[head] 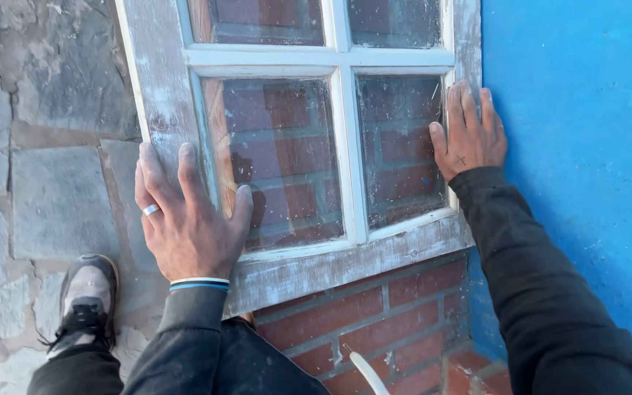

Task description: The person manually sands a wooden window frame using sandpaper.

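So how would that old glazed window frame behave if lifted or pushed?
The window frame is probably stiff and fairly heavy: thick wood rails, several glass panes. Likely fragile at the glass. The left hand and right hand press flat on it, suggesting it could tip.

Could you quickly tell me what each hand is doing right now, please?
Left hand: open, flat on the window frame, holding nothing.
Right hand: open, flat against the frame's right edge.
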